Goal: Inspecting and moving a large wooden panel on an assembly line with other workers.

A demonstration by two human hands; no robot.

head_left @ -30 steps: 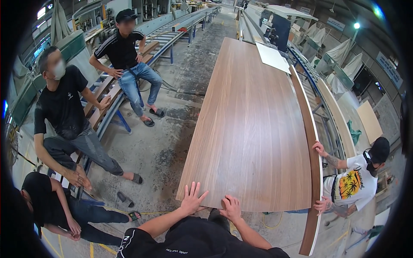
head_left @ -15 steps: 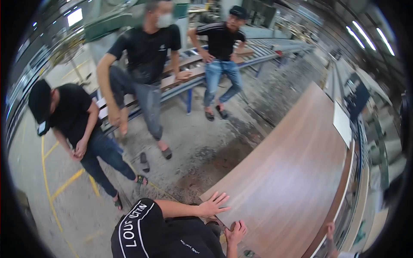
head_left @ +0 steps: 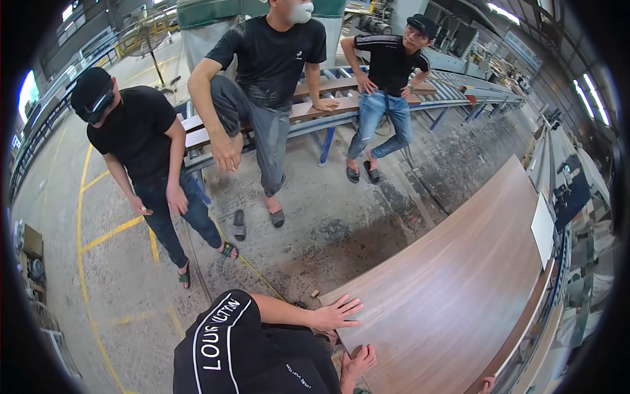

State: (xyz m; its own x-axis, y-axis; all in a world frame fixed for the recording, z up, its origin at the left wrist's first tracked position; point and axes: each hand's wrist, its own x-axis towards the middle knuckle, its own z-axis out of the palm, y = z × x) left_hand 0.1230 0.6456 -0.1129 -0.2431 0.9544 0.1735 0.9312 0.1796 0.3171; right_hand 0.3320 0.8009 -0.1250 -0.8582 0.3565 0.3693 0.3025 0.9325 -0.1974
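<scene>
A large, thin brown wood-grain panel stretches away to the upper right. My left hand lies on its near left corner, open, fingers spread across the top face and the palm by the edge. Just below it, my right hand has its fingers bent over the panel's near end; its underside is hidden. My left forearm reaches in from a short black sleeve. Part of another person's hand shows at the panel's right side by the lower edge.
Beyond the panel, a person in a mask sits on a roller conveyor holding brown boards. A person with hands on hips and another in a cap stand nearby. A loose slipper lies on the floor. Machinery borders the right.
The view has turned left, so the surroundings sit farther right. My hands stay at the panel's corner. The person at the left has parted their hands. The other hand at the right sits lower in view.
</scene>
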